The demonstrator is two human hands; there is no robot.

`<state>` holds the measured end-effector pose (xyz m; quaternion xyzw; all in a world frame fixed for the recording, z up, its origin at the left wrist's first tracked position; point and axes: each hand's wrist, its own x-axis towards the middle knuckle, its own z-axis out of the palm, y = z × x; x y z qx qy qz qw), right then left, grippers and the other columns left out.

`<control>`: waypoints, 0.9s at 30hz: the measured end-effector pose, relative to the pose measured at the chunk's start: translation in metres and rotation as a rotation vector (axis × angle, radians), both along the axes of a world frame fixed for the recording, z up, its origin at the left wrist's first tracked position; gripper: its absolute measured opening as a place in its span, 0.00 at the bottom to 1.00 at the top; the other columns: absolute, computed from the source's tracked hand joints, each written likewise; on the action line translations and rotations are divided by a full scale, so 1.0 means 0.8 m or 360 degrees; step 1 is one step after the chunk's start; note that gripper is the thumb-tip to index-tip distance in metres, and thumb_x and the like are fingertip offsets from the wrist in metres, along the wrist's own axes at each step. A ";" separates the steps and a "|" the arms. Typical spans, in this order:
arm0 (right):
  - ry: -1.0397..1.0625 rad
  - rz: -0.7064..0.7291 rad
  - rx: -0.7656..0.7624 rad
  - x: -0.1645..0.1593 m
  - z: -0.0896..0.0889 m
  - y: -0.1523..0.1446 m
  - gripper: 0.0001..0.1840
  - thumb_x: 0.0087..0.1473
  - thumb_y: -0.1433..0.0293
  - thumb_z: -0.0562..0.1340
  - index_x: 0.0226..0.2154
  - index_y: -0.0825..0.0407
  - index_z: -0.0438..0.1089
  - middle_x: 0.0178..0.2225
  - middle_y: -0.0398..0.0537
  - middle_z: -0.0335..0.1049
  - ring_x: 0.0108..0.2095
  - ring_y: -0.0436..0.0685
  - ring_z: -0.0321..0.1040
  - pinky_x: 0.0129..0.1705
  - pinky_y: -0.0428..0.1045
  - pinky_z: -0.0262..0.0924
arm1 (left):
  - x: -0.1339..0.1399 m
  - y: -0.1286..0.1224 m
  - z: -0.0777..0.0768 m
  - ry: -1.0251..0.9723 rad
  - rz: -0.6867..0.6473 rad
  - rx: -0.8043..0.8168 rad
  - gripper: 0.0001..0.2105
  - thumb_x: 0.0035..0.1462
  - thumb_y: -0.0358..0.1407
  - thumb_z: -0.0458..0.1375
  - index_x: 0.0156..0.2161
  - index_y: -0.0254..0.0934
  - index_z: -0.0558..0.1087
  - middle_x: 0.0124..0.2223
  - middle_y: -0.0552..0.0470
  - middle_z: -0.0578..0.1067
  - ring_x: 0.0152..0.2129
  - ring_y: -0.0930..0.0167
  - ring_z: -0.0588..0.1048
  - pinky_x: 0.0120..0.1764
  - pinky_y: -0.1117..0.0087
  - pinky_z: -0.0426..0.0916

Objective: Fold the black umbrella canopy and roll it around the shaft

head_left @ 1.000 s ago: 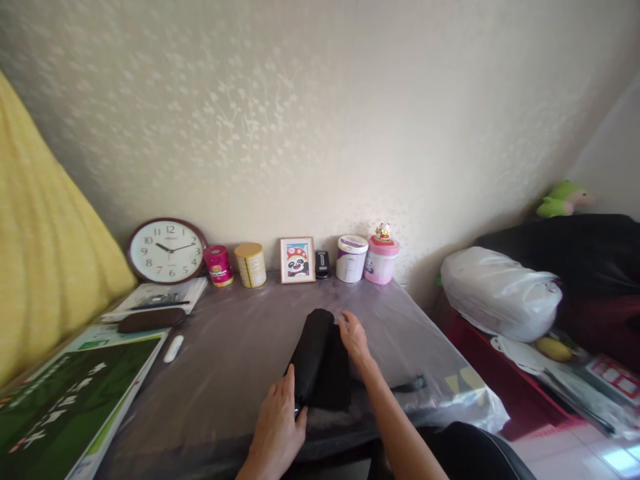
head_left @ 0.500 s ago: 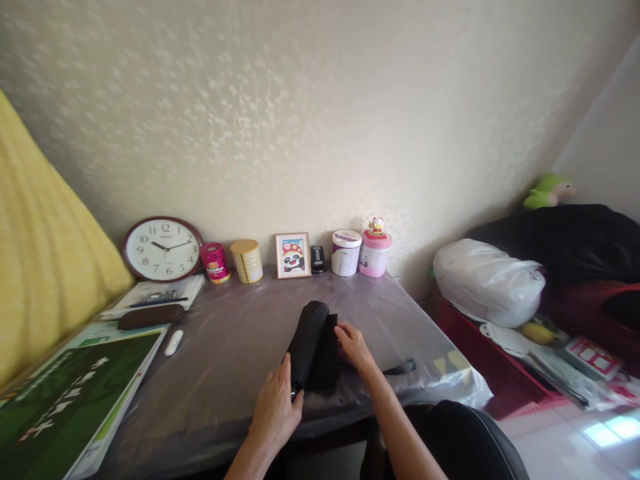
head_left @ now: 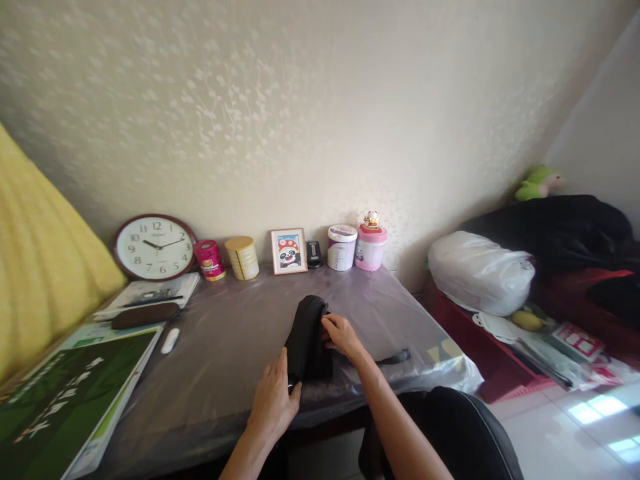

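Note:
A black folding umbrella, collapsed, lies at a slant on the plastic-covered table. My left hand is wrapped around its near end, where a small shiny bit shows by the thumb. On the other side, my right hand pinches the edge of the umbrella's loose black fabric, close against the rolled body. Part of that fabric hangs toward the table's front edge. A dark strap lies to the right, partly behind my right forearm; where it leads is hidden.
Along the wall stand a clock, a pink can, a yellow-lidded can, a panda picture frame and two tubs. Green-covered books lie left. A black chair is at the front right.
My right hand has brought the loose fabric left, closer to the umbrella's body. My left hand keeps its hold on the near end. The whole view has shifted slightly.

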<state>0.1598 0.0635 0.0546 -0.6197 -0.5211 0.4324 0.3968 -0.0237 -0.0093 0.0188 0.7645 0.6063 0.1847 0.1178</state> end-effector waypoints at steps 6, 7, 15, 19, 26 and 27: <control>-0.0589 0.0029 0.0361 0.013 -0.016 0.006 0.16 0.49 0.76 0.54 0.37 0.51 0.74 0.38 0.49 0.72 0.38 0.54 0.69 0.42 0.49 0.63 | -0.001 0.001 -0.005 -0.0001 0.0001 0.0019 0.31 0.52 0.35 0.46 0.60 0.24 0.48 0.58 0.37 0.62 0.54 0.61 0.64 0.53 0.62 0.60; -0.0674 0.0038 0.0418 0.014 -0.018 0.007 0.16 0.49 0.76 0.54 0.37 0.52 0.74 0.39 0.49 0.72 0.40 0.54 0.68 0.45 0.49 0.61 | -0.001 0.002 -0.006 -0.0007 0.0001 0.0025 0.31 0.52 0.35 0.46 0.60 0.24 0.48 0.58 0.37 0.62 0.53 0.61 0.64 0.53 0.62 0.60; -0.0800 0.0034 0.0432 0.014 -0.025 0.008 0.17 0.49 0.76 0.54 0.39 0.53 0.73 0.40 0.52 0.72 0.42 0.55 0.68 0.47 0.49 0.59 | -0.001 0.001 -0.003 -0.0038 0.0003 0.0030 0.31 0.51 0.35 0.47 0.60 0.24 0.49 0.58 0.36 0.62 0.54 0.60 0.64 0.52 0.62 0.60; -0.0732 0.0008 0.0439 0.015 -0.025 0.010 0.16 0.48 0.77 0.54 0.38 0.52 0.73 0.40 0.49 0.73 0.42 0.54 0.68 0.47 0.49 0.60 | 0.000 0.001 0.000 -0.0026 -0.0003 0.0012 0.32 0.51 0.35 0.47 0.60 0.24 0.47 0.58 0.37 0.63 0.53 0.60 0.64 0.51 0.62 0.61; -0.0413 0.0107 0.0157 0.012 -0.010 0.002 0.18 0.50 0.77 0.52 0.39 0.51 0.71 0.37 0.48 0.73 0.29 0.51 0.72 0.28 0.44 0.63 | 0.000 0.002 -0.001 0.0011 -0.0005 0.0008 0.31 0.51 0.35 0.46 0.60 0.24 0.48 0.59 0.38 0.62 0.53 0.60 0.64 0.51 0.62 0.61; -0.0390 0.0121 0.0131 0.012 -0.009 0.001 0.18 0.50 0.77 0.51 0.40 0.51 0.71 0.37 0.48 0.73 0.28 0.50 0.72 0.26 0.43 0.63 | 0.000 0.002 -0.001 0.0017 -0.0002 0.0006 0.31 0.51 0.35 0.46 0.60 0.24 0.48 0.59 0.37 0.62 0.53 0.60 0.64 0.51 0.62 0.61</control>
